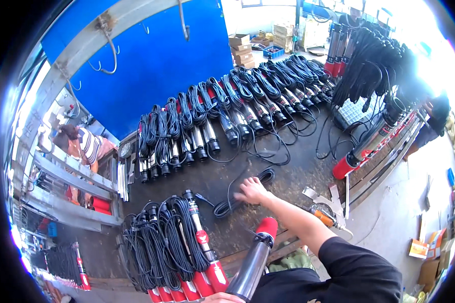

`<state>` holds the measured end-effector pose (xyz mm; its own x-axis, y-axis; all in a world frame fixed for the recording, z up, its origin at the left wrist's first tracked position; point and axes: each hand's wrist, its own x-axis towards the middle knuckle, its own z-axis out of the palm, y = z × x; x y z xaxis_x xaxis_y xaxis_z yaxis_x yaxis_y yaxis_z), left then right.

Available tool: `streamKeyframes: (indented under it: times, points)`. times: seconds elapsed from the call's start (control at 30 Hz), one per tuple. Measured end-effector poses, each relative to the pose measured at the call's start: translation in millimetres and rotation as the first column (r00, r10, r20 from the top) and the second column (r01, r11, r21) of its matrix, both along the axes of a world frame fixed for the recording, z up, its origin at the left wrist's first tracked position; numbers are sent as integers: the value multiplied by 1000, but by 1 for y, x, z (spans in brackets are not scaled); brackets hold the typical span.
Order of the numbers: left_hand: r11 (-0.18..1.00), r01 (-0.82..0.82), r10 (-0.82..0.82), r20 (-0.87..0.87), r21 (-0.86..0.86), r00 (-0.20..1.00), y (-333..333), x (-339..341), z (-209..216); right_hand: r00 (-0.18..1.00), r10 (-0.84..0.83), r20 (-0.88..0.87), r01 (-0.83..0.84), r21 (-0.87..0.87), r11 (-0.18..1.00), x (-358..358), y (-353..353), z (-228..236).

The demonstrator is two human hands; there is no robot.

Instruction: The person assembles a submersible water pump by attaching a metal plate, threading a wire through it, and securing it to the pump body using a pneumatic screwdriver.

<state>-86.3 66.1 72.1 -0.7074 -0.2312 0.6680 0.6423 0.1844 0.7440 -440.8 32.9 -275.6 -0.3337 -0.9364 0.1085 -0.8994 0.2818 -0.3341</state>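
Note:
My left hand (223, 298), partly cut off by the lower edge, grips a dark, shiny cylindrical pump (248, 267) with a red cap. The pump slants up and to the right in front of my body. My right hand (254, 192) reaches over the worktable (293, 187) with its fingers apart, right at a loose coil of black cable (226, 207). Its fingertips are slightly blurred, and I cannot tell whether they touch the cable. At the near left lies a row of red-and-steel pumps (203, 242) bearing bundled black cables (156, 242).
Many pumps with coiled cables (192, 108) line the table's far side. On the right, a pump with a red end (346, 166) lies near the edge beside metal brackets (333, 202) and an orange tape roll (323, 218). Cables hang at the upper right (374, 65). Another person (88, 144) is at left.

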Motion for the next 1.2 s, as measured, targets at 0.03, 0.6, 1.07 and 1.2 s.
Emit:
streamKeyframes:
  times: [0.03,0.6,1.07,1.2]
  points:
    - [1000,-26,26,4,3,1000,0,6,-2,991,114,-63,-119,-82,990,9,7,8]
    - [874,-320,364,-57,366,930,-81,45,-79,906,142,400,47,-428,903,83,146,-3]
    - [944,-240,273,126,-227,954,98,-15,0,-859,503,93,475,511,717,127,141,-6]
    - [920,141,-90,151,-366,984,137,-59,30,-975,95,202,202,613,764,140,183,45]
